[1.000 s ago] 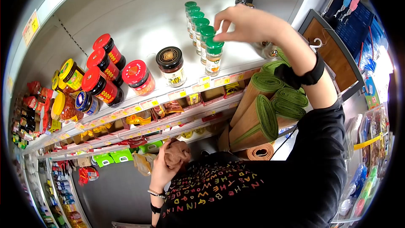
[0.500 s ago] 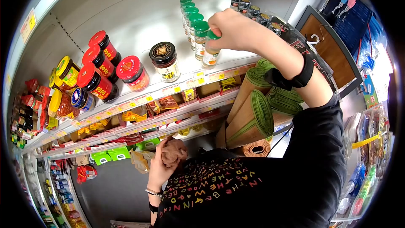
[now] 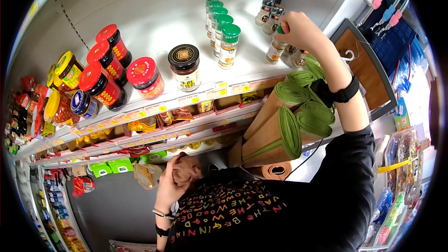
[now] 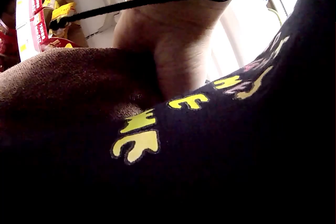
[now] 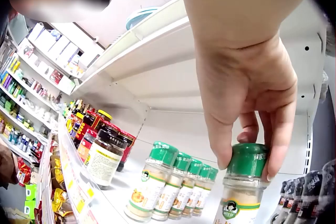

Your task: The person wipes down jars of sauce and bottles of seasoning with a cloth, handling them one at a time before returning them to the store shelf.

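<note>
Along a white shelf, the right hand pinches a clear, green-capped cylindrical jar between matching upright jars and black-capped clear jars; the left hand grips a crumpled brown cloth

In right grip: held bottle, over shelf. Left of that grip, on shelf: bottle row, one behind another; farther left, single jar, then jar cluster. Behind that grip: second bottle row. Below it, before shelf: rolled mats. In left grip: cloth.
</note>
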{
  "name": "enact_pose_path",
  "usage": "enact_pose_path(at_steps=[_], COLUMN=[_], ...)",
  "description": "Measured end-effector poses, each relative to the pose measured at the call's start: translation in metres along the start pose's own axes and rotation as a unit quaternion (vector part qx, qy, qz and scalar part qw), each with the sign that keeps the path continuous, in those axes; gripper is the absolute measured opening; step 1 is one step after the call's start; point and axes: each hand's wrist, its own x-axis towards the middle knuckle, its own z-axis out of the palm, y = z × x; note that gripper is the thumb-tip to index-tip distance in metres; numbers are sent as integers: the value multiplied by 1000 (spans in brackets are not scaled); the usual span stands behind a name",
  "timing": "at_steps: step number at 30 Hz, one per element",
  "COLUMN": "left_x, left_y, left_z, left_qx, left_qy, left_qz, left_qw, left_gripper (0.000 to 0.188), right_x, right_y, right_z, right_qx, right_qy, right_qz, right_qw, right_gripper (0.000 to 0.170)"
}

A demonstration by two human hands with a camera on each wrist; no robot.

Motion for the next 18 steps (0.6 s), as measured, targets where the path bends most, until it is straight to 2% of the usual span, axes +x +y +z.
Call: enact_pose_path(at_steps=[1, 3, 5, 7, 8, 10, 14, 16, 18], left_x=[0, 1, 2, 4, 5, 6, 9, 10, 11], left_y=[-2, 0, 2, 2, 0, -1, -2, -2, -4], left_z=[1, 0, -3, -3, -3, -3, -4, -4, -5], left_qx=[2, 1, 1, -7, -8, -10, -15, -17, -16], left_qy=[-1, 0, -5, -4, -5, -7, -15, -13, -11], left_qz=[2, -4, -14, -19, -18, -19, -31, -29, -25], left_qw=[1000, 1000, 1000, 1000, 1000, 1000, 999, 999, 999], left_gripper=[78, 77, 76, 77, 76, 76, 76, 76, 76], right_x=[-1, -2, -2, -4, -5, -6, -9, -7, -8], right_y=[-1, -1, 8, 14, 11, 3, 8, 12, 10], right_z=[0, -1, 6, 11, 10, 3, -4, -9, -12], right_qx=[-6, 21, -12, -39, -42, 36, 27, 42, 42], right_qy=[-4, -37, -41, 38, 34, -7, -14, -101, -108], right_qz=[-5, 60, 40, 2, 1, 90, 58, 92, 90], right_qw=[1000, 997, 998, 999, 999, 995, 998, 990, 989], right_gripper=[45, 46, 44, 38, 38, 33, 30, 28, 28])
